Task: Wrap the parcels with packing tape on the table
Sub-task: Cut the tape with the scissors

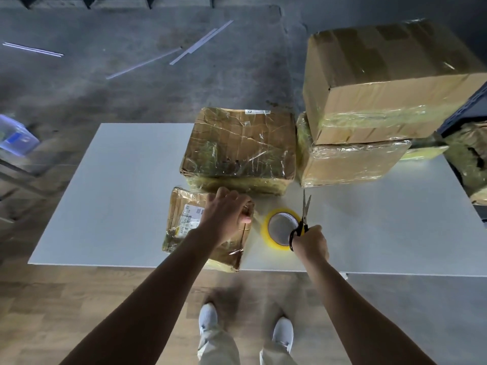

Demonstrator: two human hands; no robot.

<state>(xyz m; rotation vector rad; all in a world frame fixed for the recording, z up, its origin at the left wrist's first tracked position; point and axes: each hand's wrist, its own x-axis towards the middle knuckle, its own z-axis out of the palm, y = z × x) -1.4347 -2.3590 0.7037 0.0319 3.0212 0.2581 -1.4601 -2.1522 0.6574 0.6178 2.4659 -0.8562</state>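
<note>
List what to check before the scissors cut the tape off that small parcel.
1. Left hand grips small parcel: ok.
2. Right hand holds scissors by handles: ok.
3. Blades parted: ok.
4. Blades on the strip between parcel and tape roll: not ok, they point beyond the roll.
5. Strip taut: cannot tell, clear film barely shows.
6. Left thumb off the cut line: cannot tell.

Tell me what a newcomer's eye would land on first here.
First the two hands at the near edge of the table: the left hand grips the small parcel, and the right hand holds scissors, blades pointing away, by a yellow tape roll. At the far right, a big cardboard box sits stacked on another wrapped one.
</note>
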